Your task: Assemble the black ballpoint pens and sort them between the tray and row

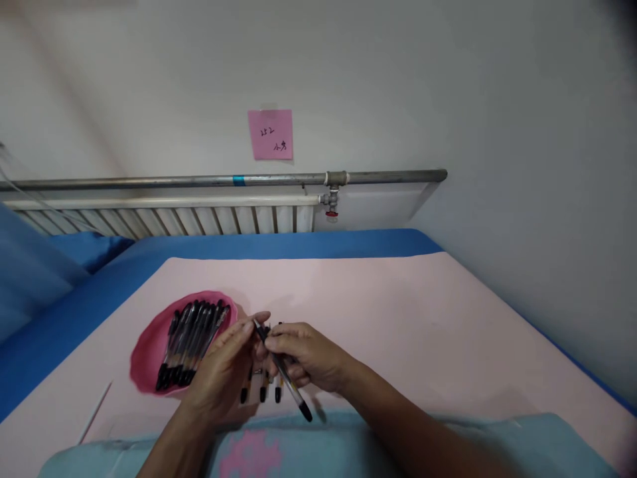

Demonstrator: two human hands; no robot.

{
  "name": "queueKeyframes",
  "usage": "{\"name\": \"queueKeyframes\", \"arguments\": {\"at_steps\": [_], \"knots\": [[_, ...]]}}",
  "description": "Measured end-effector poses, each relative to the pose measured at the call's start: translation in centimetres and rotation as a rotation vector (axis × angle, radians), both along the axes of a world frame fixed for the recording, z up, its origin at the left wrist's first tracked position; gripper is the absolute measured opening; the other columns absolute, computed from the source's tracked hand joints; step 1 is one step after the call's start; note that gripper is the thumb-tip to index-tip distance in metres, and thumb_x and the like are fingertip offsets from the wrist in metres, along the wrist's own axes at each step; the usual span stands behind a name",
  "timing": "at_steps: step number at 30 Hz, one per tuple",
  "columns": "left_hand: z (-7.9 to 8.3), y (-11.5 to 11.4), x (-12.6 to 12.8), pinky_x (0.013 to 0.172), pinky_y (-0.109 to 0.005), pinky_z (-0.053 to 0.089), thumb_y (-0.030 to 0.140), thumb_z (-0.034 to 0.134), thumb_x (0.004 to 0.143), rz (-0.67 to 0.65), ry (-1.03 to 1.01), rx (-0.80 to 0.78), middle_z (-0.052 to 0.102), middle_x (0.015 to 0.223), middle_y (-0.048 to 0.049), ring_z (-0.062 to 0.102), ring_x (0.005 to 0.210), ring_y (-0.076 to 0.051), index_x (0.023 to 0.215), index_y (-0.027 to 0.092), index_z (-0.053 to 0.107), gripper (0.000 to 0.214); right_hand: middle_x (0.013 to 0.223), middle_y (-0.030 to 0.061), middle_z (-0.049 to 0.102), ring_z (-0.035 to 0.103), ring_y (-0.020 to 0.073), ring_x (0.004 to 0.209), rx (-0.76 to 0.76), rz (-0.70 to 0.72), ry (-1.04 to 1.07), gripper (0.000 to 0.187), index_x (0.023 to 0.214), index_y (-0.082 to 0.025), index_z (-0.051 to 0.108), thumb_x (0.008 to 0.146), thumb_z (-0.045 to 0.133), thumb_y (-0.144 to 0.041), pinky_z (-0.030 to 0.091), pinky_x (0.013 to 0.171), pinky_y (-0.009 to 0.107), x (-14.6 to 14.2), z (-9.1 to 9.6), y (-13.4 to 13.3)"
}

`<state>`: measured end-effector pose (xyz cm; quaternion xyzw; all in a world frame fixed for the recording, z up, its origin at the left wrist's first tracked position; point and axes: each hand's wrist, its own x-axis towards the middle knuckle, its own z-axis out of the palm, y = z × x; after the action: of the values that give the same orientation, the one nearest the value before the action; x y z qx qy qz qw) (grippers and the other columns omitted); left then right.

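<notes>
My right hand (pixel 311 355) is closed around the barrel of a gel pen (pixel 292 388), which slants with its black end down toward me. At the pen's upper, pointed end, the thumb and fingers of my left hand (pixel 226 358) pinch close around the tip. Whether a cap or other small part is between them is hidden. Beneath my hands, several more pens (pixel 263 392) lie side by side on the pink surface, partly covered by my fingers. Left of my left hand, a pink scalloped bowl (pixel 144 355) holds many clear-barrelled pens (pixel 192 338) with black ends.
A thin white stick (pixel 94 413) lies at the left on the pink mat (pixel 398 318). Light blue fabric (pixel 348 441) runs along the near edge. Behind the blue-edged surface are a radiator (pixel 223 219), a metal pipe (pixel 179 181) and a wall with a pink note (pixel 271 135).
</notes>
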<state>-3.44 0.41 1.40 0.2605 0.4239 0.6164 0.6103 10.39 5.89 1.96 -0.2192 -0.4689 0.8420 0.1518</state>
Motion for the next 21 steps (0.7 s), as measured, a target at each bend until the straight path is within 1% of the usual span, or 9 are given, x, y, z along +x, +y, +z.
{"name": "queueKeyframes", "arguments": {"at_steps": [2,4,7,9,13,15,17,19,21], "knots": [[0.1,0.0,-0.1,0.05,-0.024,0.044,0.027,0.064,0.069,0.008,-0.02,-0.014,0.054,0.056,-0.0003,0.05,0.051,-0.011,0.087,0.014,0.068,0.023,0.053,-0.0047,0.055,0.025,0.0008,0.03,-0.014,0.026,0.004,0.019,0.081,-0.014,0.057,0.077,0.052,-0.033,0.013,0.031,0.016,0.0,-0.1,-0.2],[0.0,0.0,-0.5,0.049,-0.021,0.043,0.024,0.066,0.067,0.047,-0.042,-0.006,0.053,0.056,0.0002,0.048,0.051,-0.008,0.082,0.013,0.068,0.019,0.054,-0.0042,0.056,0.024,0.0006,0.029,-0.015,0.064,-0.007,0.021,0.084,-0.014,0.059,0.077,0.052,-0.032,0.013,0.031,0.016,0.1,-0.1,-0.1],[-0.2,0.4,-1.5,0.05,-0.017,0.042,0.023,0.069,0.063,0.169,-0.05,0.02,0.055,0.059,0.0009,0.048,0.052,-0.006,0.078,0.013,0.068,0.017,0.057,-0.0032,0.059,0.023,0.0,0.03,-0.008,0.161,-0.053,0.018,0.086,-0.013,0.06,0.076,0.052,-0.027,0.013,0.031,0.015,0.6,0.0,0.1],[-0.2,0.6,-2.1,0.05,-0.015,0.041,0.023,0.071,0.061,0.24,-0.03,0.028,0.055,0.059,0.0015,0.047,0.051,-0.005,0.076,0.013,0.067,0.018,0.059,-0.0037,0.059,0.023,0.0001,0.03,0.018,0.185,-0.091,0.015,0.083,-0.014,0.059,0.076,0.051,-0.024,0.013,0.03,0.015,0.7,0.2,0.1],[-0.2,0.8,-2.6,0.044,-0.014,0.036,0.023,0.073,0.058,0.258,0.002,0.031,0.053,0.055,0.0034,0.042,0.046,-0.003,0.072,0.013,0.065,0.019,0.057,-0.0046,0.057,0.03,0.0009,0.032,0.173,0.155,-0.194,0.009,0.073,-0.016,0.055,0.075,0.054,-0.025,0.021,0.032,0.014,0.5,0.2,-0.2],[-0.3,0.8,-2.5,0.042,-0.014,0.032,0.022,0.074,0.059,0.241,0.015,0.028,0.047,0.05,0.0055,0.038,0.044,-0.003,0.066,0.014,0.06,0.017,0.057,-0.0045,0.057,0.036,0.0022,0.034,0.255,0.131,-0.231,0.01,0.071,-0.016,0.054,0.074,0.056,-0.026,0.026,0.034,0.014,0.3,-0.1,-0.4],[-0.3,0.8,-2.5,0.039,-0.015,0.029,0.023,0.074,0.058,0.244,0.031,0.013,0.04,0.045,0.0075,0.034,0.041,-0.003,0.058,0.014,0.053,0.022,0.057,-0.0045,0.057,0.04,0.0037,0.037,0.326,0.081,-0.261,0.011,0.072,-0.017,0.054,0.072,0.058,-0.028,0.031,0.036,0.015,0.1,-0.4,-0.5],[-0.2,0.8,-2.4,0.038,-0.016,0.028,0.025,0.074,0.058,0.261,0.035,-0.013,0.036,0.044,0.0082,0.032,0.04,-0.003,0.054,0.015,0.049,0.028,0.057,-0.0049,0.056,0.043,0.0043,0.039,0.367,0.04,-0.294,0.012,0.07,-0.017,0.053,0.071,0.06,-0.028,0.032,0.037,0.015,0.0,-0.5,-0.5],[0.0,0.8,-2.5,0.038,-0.016,0.027,0.032,0.072,0.06,0.239,-0.003,-0.033,0.038,0.047,0.0075,0.031,0.04,-0.003,0.062,0.015,0.055,0.024,0.054,-0.006,0.055,0.04,0.0033,0.037,0.342,0.031,-0.311,0.013,0.068,-0.017,0.051,0.07,0.06,-0.026,0.029,0.036,0.015,0.0,-0.3,-0.3]]}}
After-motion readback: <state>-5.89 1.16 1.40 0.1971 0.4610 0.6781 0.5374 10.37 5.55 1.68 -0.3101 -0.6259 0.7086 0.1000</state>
